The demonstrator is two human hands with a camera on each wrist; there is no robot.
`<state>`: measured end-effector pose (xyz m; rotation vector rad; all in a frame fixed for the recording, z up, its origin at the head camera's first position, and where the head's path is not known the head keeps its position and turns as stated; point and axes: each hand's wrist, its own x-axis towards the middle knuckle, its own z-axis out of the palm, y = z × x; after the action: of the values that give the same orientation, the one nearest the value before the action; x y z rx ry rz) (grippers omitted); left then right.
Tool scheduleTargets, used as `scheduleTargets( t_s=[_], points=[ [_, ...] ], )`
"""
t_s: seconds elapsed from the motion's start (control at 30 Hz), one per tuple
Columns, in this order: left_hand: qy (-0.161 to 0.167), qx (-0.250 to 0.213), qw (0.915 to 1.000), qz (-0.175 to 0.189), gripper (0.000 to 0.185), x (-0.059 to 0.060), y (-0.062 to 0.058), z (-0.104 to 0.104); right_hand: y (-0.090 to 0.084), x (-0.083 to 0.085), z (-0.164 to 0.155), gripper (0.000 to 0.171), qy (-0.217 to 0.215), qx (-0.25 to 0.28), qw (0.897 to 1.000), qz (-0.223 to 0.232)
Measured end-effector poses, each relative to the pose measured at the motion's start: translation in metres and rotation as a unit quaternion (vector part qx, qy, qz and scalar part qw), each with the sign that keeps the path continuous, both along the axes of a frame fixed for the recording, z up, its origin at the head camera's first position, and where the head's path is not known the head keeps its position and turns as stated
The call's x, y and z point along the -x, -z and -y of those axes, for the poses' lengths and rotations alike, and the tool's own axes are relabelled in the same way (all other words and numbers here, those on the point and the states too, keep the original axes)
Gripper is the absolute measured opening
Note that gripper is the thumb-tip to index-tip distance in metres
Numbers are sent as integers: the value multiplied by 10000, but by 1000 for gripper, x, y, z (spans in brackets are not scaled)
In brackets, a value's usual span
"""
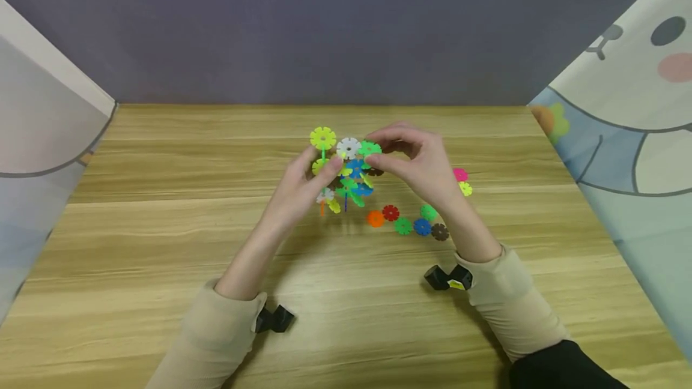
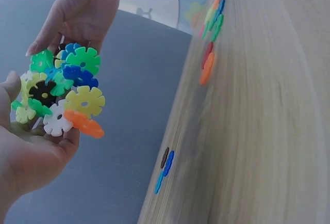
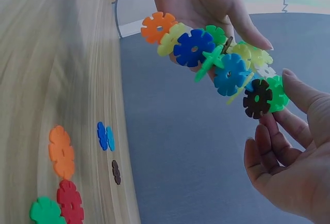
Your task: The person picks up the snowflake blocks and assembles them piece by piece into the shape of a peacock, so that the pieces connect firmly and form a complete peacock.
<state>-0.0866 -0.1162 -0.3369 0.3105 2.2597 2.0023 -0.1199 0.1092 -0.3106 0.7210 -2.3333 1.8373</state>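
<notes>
Above the table, both hands hold a cluster of interlocking snowflake discs (image 1: 355, 168), notched plastic rounds joined in yellow, white, green, blue, brown and orange. My left hand (image 1: 294, 188) grips the cluster from its left side, with the thumb across the front; some of its fingers are hidden behind the discs. At the opposite end, my right hand (image 1: 416, 152) pinches a green snowflake disc (image 3: 277, 94) between thumb and fingers. Beside that disc sits a brown disc (image 3: 258, 98). An orange disc (image 2: 84, 123) sticks out at the cluster's other end in the left wrist view.
Several loose discs lie on the wooden table (image 1: 162, 245), among them an orange disc (image 1: 375, 218), a red disc (image 1: 391, 213) and a blue disc (image 1: 422, 227). A pink disc (image 1: 460, 174) lies partly behind the right forearm. A grey panel (image 1: 324, 29) stands behind the table.
</notes>
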Motion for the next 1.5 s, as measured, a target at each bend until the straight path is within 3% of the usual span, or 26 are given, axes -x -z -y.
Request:
scheduleTargets(
  t_s=[0.27,0.5,0.63,0.97,1.5],
  points=[
    [-1,56,10000,-69,39,-2,-1,3,0,-3,5,24,-183,8,9997,153],
    [109,-134,9994,-314,35,-3,-3,3,2,-3,11,23,-231,32,9997,11],
    [14,-86,9994,-321,37,-3,-4,3,4,-3,15,22,-215,21,9997,-118],
    [-498,568,9971,-60,50,-6,-4,6,6,-2,19,20,-242,-85,9996,-126],
    [-770,201,9966,-198,27,-10,-6,1,6,-5,22,20,-333,-422,9985,73]
  ],
)
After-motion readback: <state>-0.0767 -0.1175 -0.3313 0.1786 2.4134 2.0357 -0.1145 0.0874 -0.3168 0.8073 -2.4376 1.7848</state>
